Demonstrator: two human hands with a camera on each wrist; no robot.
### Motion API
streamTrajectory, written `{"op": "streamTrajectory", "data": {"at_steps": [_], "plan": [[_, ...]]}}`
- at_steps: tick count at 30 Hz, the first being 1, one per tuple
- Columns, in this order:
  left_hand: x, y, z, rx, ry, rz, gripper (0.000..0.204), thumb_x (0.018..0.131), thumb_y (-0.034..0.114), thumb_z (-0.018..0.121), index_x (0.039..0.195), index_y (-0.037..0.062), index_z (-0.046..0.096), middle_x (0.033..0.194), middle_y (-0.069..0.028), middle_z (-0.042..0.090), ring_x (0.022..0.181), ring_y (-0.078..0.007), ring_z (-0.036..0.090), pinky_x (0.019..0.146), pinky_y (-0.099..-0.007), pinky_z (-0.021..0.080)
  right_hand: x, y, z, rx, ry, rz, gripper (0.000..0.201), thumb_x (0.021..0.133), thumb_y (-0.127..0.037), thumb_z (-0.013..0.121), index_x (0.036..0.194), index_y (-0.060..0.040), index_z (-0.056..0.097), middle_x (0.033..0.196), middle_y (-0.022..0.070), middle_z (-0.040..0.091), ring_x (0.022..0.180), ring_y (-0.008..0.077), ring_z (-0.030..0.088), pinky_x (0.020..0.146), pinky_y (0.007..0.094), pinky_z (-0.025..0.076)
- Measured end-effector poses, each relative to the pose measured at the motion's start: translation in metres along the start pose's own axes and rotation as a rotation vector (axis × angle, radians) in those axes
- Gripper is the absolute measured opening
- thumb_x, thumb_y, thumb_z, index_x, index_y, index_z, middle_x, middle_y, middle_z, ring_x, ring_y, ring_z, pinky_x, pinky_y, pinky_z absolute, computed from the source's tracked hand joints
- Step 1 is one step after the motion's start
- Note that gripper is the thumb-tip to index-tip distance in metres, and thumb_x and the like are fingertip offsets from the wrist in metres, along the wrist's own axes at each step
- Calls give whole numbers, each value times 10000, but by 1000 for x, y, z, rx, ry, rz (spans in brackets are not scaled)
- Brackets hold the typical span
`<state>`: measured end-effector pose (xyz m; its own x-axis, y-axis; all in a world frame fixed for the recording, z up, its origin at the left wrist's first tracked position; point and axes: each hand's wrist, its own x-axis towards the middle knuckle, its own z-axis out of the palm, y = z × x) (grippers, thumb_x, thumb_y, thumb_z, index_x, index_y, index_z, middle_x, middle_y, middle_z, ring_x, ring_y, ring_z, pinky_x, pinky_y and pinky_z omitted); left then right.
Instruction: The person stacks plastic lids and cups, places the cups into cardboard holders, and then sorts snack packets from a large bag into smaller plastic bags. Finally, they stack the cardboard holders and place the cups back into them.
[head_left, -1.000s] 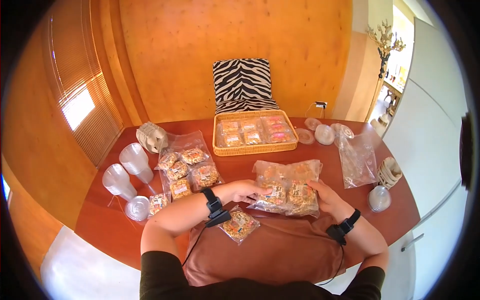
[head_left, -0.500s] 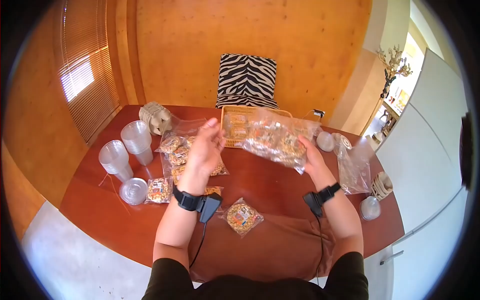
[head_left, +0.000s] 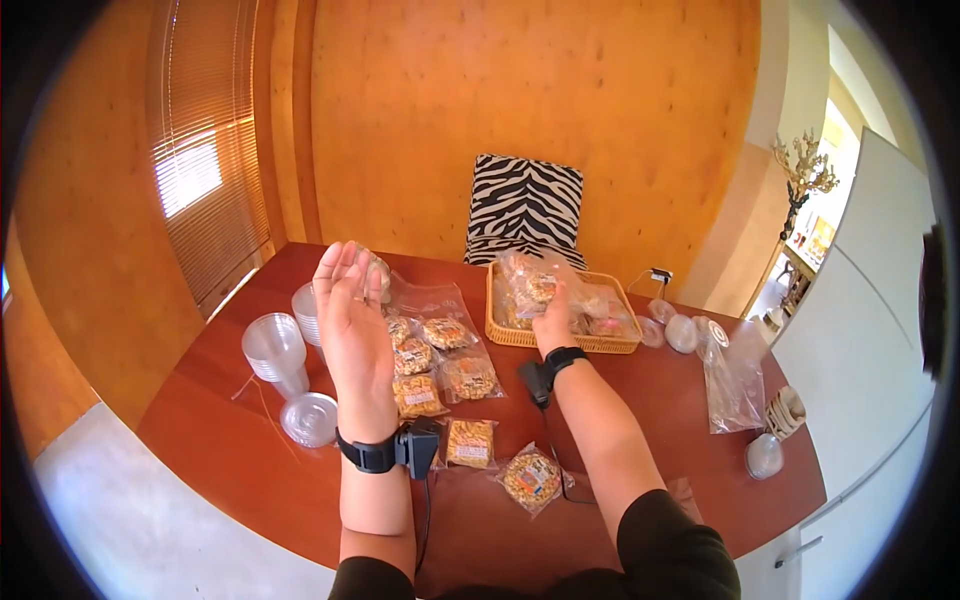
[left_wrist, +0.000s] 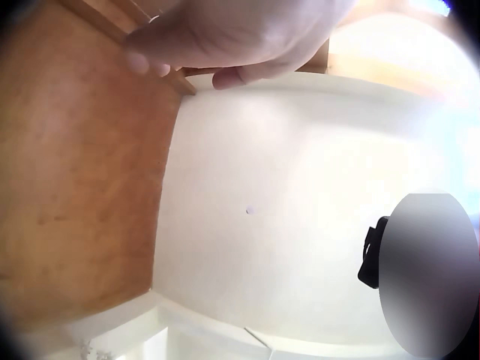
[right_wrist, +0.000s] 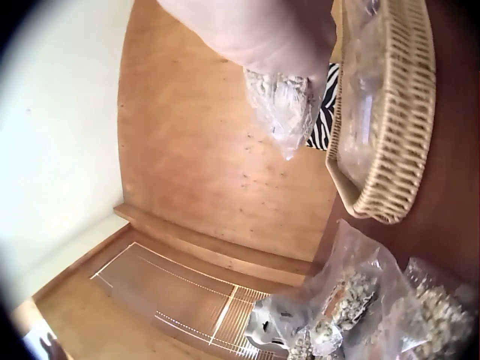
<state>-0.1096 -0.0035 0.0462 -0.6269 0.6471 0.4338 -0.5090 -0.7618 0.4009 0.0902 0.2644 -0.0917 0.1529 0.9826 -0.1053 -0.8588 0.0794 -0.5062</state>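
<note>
My right hand (head_left: 555,325) reaches forward over the wicker basket (head_left: 612,347) and grips a clear plastic bag of wrapped snack cakes (head_left: 535,280). In the right wrist view, part of the bag (right_wrist: 277,105) shows beyond the hand, near the basket wall (right_wrist: 405,112). My left hand (head_left: 350,320) is raised over the table's left side, fingers extended, holding nothing. A round wrapped snack cake (head_left: 531,480) lies near the front, with a square one (head_left: 470,442) to its left. More wrapped cakes (head_left: 470,378) lie on clear plastic between my arms.
Stacked clear cups (head_left: 275,350) and round lids (head_left: 309,420) stand at left, partly behind my left arm. At right lie more lids (head_left: 682,335), a clear plastic bag (head_left: 733,395) and a pulp carrier (head_left: 786,410). A zebra-patterned chair (head_left: 525,200) stands behind the table.
My left hand has let go of the bag and risen to the left. My right hand has carried the bag from the table's front to over the basket.
</note>
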Motion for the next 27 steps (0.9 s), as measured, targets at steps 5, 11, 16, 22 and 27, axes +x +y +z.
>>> {"op": "streamTrajectory", "data": {"at_steps": [5, 11, 16, 22, 27], "plan": [[1, 7, 0, 50, -1, 69, 362, 918, 127, 493, 1268, 57, 431, 1296, -88, 433, 1230, -209, 407, 1039, -345, 318, -26, 18, -8, -203, -75, 43, 419, 892, -219, 588, 1265, -72, 467, 1273, 98, 489, 1213, 258, 444, 1000, 427, 406], [4, 8, -2, 54, 5, 113, 349, 912, 133, 508, 1247, 56, 445, 1279, -89, 448, 1229, -213, 406, 1037, -350, 298, -69, -28, -25, -354, 101, 360, 390, 810, -171, 632, 1161, -68, 499, 1211, 119, 445, 1087, 241, 449, 978, 366, 422], [3, 2, 1, 50, 8, 164, 354, 915, 127, 511, 1250, 37, 442, 1272, -104, 452, 1213, -225, 424, 1037, -360, 322, -77, -45, -37, -1161, -585, -524, 212, 867, -133, 572, 1060, -56, 533, 1019, 56, 545, 1033, 199, 504, 894, 350, 428], [1, -2, 6, 163, -74, 196, 313, 919, 99, 494, 1225, 35, 462, 1257, -117, 471, 1186, -222, 451, 1019, -347, 336, -48, -64, -11, -2005, -151, -1427, 535, 882, -400, 548, 1245, -12, 488, 1309, 234, 441, 1239, 391, 383, 1041, 482, 280], [4, -1, 3, 215, -134, 239, 288, 919, 90, 492, 1203, 42, 474, 1236, -112, 495, 1176, -210, 461, 998, -333, 353, -41, -33, -40, -2306, -539, -590, 822, 886, -551, 493, 1417, 30, 255, 1471, 245, 246, 1387, 376, 190, 1115, 514, 162]]}}
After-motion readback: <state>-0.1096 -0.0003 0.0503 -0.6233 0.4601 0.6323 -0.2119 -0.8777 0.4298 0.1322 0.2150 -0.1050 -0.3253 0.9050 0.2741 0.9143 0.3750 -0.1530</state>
